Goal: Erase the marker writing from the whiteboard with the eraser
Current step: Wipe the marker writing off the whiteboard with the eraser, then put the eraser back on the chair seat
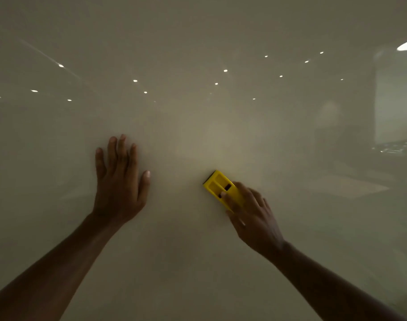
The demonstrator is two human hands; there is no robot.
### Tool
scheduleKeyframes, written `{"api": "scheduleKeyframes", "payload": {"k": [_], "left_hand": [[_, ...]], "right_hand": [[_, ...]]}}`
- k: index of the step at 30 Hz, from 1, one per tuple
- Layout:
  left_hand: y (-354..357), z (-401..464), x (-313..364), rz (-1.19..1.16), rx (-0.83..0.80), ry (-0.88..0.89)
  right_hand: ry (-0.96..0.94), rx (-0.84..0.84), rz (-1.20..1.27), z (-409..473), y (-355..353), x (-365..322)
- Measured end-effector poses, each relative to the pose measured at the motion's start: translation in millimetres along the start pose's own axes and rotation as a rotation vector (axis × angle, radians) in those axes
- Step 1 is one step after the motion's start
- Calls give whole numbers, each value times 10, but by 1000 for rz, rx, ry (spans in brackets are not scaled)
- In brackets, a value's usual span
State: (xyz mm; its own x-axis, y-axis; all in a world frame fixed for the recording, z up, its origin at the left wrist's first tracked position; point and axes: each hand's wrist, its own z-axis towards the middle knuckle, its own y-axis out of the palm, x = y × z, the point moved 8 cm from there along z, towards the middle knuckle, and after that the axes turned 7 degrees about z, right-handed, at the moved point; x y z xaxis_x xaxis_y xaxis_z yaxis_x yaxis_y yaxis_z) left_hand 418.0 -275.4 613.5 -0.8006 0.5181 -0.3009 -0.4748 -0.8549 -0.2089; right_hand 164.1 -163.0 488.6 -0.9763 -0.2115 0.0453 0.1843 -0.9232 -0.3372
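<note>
Glossy pale whiteboard fills the whole view, dim and greyish, no marker writing visible on the part in view. Its sheen mirrors the room: small ceiling light spots scattered across the far half, a bright oval at far right, a hazy bright panel on the right side. Left hand lies flat on the surface, palm down, fingers spread and straight, holding nothing. Right hand is to its right and a bit nearer, fingers curled over the near end of the eraser, pressing it to the board. Eraser sits between the hands, closer to the right one, angled toward far left. It is a yellow plastic block, recessed slots on the back, dark pad edge at its far end.
</note>
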Motion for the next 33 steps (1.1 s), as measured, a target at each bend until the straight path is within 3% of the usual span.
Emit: {"api": "scheduleKeyframes", "payload": {"k": [11,14,25,33], "left_hand": [[484,-1028,2377,-430,-225,189],[570,-1277,2758,-518,-284,217],[1202,-2649,4672,-739,-771,339],[1338,-3371,5803,-809,-1006,473]], "right_hand": [[335,-135,22,-1503,-308,582],[403,-185,35,-1863,-395,686],[816,-462,-128,-4139,-1021,1343],[1098,-685,-275,-5285,-1426,1745]]}}
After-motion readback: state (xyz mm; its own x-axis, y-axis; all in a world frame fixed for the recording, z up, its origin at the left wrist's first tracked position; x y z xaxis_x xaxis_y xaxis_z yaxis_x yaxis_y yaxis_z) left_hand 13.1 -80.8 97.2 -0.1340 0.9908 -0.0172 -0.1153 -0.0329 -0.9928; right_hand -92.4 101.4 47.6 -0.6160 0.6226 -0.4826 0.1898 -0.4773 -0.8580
